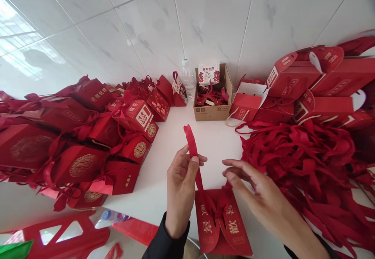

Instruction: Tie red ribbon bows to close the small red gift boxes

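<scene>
A red gift box (224,231) with Chinese characters lies at the table's near edge, its curved flaps folded together on top. A red ribbon (199,181) is looped through the middle of those flaps. Between thumb and fingers, my left hand (183,181) pinches one length of this ribbon, with its end sticking up above the fingers. My right hand (258,196) hovers at the box's upper right, thumb and fingers apart. The ribbon's other length rises close to the right fingertips, where its end is partly hidden.
Finished red boxes (84,165) are piled at left. A heap of loose red ribbons (304,161) covers the right side, below more boxes (295,79). Against the tiled wall stand a plastic bottle (189,81) and a cardboard box (212,113). A red stool (58,233) is at lower left.
</scene>
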Tool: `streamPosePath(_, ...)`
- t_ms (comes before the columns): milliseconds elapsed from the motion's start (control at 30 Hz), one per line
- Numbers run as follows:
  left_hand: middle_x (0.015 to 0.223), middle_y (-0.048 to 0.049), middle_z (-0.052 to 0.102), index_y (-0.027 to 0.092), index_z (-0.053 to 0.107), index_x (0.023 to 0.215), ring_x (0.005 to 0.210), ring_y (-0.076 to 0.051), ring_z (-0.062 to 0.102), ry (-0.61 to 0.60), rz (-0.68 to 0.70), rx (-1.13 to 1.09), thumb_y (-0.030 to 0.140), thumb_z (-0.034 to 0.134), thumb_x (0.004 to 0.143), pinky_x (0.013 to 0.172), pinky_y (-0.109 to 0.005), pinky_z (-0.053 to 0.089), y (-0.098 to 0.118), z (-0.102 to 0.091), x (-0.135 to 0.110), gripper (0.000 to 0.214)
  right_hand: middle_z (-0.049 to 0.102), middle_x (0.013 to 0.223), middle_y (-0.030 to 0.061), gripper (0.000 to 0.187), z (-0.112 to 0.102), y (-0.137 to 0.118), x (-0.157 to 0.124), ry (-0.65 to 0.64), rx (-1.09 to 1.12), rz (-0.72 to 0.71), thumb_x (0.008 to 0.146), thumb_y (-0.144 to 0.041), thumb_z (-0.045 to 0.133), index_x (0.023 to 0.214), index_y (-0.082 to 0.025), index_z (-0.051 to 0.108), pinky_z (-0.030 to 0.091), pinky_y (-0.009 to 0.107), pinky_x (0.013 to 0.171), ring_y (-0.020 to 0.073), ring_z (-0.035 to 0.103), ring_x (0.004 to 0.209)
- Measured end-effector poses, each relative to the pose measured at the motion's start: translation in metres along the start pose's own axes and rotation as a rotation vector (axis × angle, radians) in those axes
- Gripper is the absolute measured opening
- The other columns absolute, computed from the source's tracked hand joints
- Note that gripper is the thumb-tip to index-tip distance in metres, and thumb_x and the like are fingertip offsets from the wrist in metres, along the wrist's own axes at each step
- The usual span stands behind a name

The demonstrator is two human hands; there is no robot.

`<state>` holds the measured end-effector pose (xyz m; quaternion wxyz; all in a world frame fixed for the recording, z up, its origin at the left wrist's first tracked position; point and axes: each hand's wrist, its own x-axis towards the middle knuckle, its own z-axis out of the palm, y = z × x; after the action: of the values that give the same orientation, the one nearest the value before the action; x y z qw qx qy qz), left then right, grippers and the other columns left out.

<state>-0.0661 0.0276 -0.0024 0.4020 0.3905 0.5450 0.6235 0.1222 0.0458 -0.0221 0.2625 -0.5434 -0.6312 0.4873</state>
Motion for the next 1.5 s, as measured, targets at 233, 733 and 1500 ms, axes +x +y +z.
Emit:
streamPosePath(233,0.1,-0.0061,0.08,0.02,0.078,0.1,0.094,-0.019,0.069,0.152,-0.296,-0.16,0.049,0.076,0.088,0.089,-0.032,0.053,-0.008,-0.003,-0.023,0.032,0.08,0.119,0.014,0.068,-0.01,0.022,-0.007,-0.089,-0.065,0.136,0.094,-0.079,0.041,0.115,-0.025,0.076,0.052,0.057,0.107,0.0385,0.071,0.12)
streamPosePath(733,0.111,-0.0073,0.081,0.023,0.074,0.118,0.096,-0.02,0.072,0.053,-0.204,-0.145,0.037,0.073,0.091,0.091,-0.034,0.053,-0.005,0.001,-0.003,0.031,0.063,0.153,0.0044,0.061,0.0,-0.013,0.009,-0.178,0.161,-0.053,0.1,-0.072,0.046,0.144,-0.034,0.064,0.047,0.049,0.117,0.0296,0.054,0.145)
streamPosePath(1500,0.129,-0.0081,0.068,0.032,0.071,0.121,0.123,-0.028,0.061,0.061,-0.114,0.546,0.049,0.057,0.102,0.102,-0.044,0.048,-0.007,-0.021,-0.084,0.029,0.067,0.11,0.0031,0.019,-0.005,0.001,-0.018,-0.053,-0.275,-0.416,0.106,-0.04,0.055,0.12,-0.034,0.066,0.057,0.04,0.094,0.0223,0.067,0.109)
